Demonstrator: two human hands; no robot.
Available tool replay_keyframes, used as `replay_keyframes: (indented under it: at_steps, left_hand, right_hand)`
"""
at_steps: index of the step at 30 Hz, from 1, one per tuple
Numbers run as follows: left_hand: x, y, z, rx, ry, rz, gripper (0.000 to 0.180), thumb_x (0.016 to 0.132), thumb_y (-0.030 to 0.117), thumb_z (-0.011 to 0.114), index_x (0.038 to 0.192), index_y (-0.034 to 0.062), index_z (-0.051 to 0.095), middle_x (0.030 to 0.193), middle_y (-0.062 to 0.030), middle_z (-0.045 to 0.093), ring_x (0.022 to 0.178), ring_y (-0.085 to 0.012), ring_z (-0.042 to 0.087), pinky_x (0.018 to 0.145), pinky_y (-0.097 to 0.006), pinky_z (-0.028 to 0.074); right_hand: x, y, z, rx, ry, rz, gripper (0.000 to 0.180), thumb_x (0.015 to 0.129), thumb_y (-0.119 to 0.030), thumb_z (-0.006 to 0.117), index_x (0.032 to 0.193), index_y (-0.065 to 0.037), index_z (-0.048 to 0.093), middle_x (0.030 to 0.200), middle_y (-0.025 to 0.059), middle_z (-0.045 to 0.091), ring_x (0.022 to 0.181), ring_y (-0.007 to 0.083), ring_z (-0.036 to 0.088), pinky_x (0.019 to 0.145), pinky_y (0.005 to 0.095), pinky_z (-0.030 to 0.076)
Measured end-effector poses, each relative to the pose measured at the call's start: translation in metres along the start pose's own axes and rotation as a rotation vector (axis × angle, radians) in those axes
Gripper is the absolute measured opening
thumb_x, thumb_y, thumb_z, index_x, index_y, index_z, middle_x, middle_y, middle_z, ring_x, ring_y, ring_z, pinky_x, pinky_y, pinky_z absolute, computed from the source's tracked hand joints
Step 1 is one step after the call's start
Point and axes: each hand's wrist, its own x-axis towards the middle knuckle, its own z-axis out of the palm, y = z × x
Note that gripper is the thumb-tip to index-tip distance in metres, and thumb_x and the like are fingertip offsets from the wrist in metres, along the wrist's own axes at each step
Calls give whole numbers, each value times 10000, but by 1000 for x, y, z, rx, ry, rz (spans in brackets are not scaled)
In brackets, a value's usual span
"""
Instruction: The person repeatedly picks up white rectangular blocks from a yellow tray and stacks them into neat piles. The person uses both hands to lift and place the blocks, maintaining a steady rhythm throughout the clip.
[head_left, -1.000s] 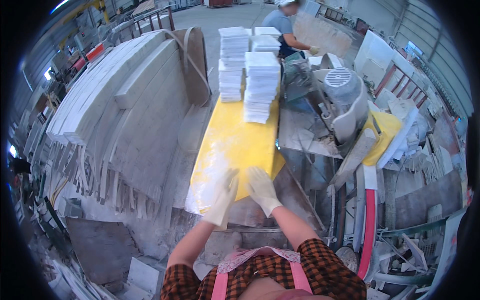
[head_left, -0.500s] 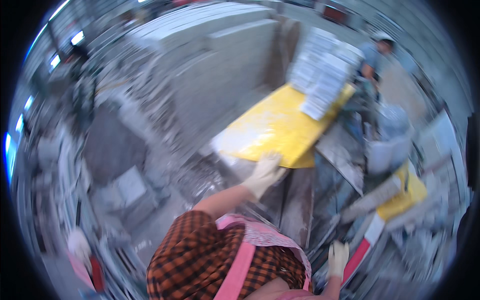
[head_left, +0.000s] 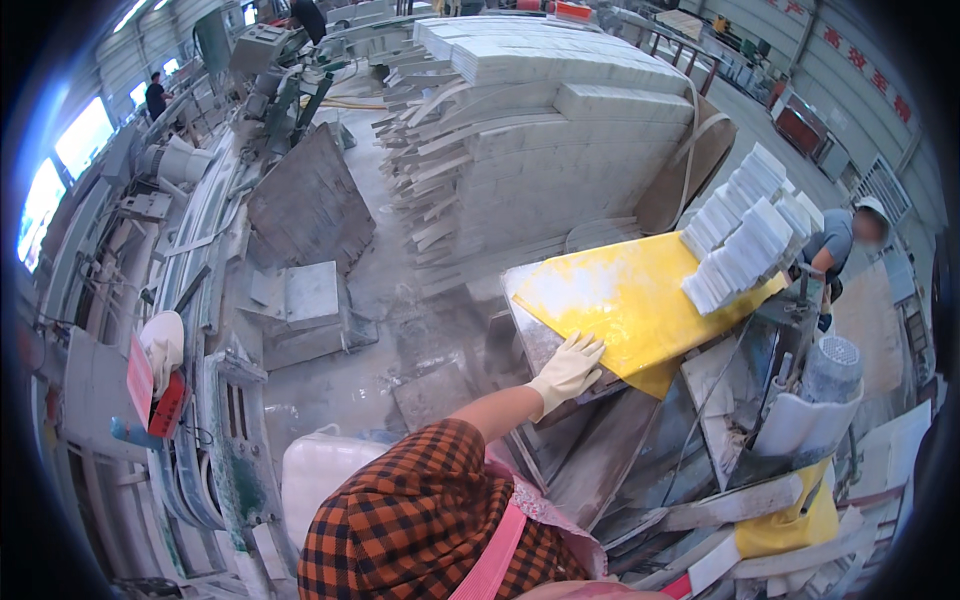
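Note:
My left hand (head_left: 568, 374), in a cream rubber glove, lies with its fingers stretched out on the near edge of a wet yellow sheet (head_left: 625, 285). The sheet covers a tilted board or table top, and its corner hangs over the near side. At the sheet's far right end stand stacks of white stone strips (head_left: 740, 235), well away from my fingers. My right hand is out of view.
A tall pile of pale stone slabs (head_left: 570, 150) stands beyond the sheet. To the right are a grey mesh-topped cylinder (head_left: 832, 366), more yellow sheeting (head_left: 790, 520) and loose strips. A person in a white cap (head_left: 850, 240) bends behind the stone stacks. Machinery rails (head_left: 200, 290) run along the left.
My view has swung to the right-hand side's exclusion, so the scene sits further right and sharper. My left hand stays at the sheet's edge; my right hand has left the picture.

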Motion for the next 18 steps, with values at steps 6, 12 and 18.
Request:
replay_keyframes:
  at_steps: [6,12,18]
  left_hand:
    - [0,2,0,43,5,5,575,939,260,627,1407,-53,510,1456,-218,540,1418,-389,440,1211,-523,306]
    - [-1,4,-6,16,1,2,564,948,254,615,1409,-55,513,1481,-217,527,1435,-385,434,1237,-509,281]
    - [-1,5,-8,-4,5,7,564,945,236,632,1408,-60,504,1473,-227,521,1423,-406,433,1219,-528,301]
  right_hand:
    - [-9,4,1,-200,-152,-106,411,1002,-334,483,892,-21,726,934,235,754,847,393,742,813,521,557]
    - [-14,-22,-32,526,-371,583,340,985,-373,532,925,-88,707,868,178,761,832,402,735,784,518,554]
    - [-10,0,9,511,-250,537,482,961,-463,564,875,-29,754,828,171,761,754,309,724,707,484,556]
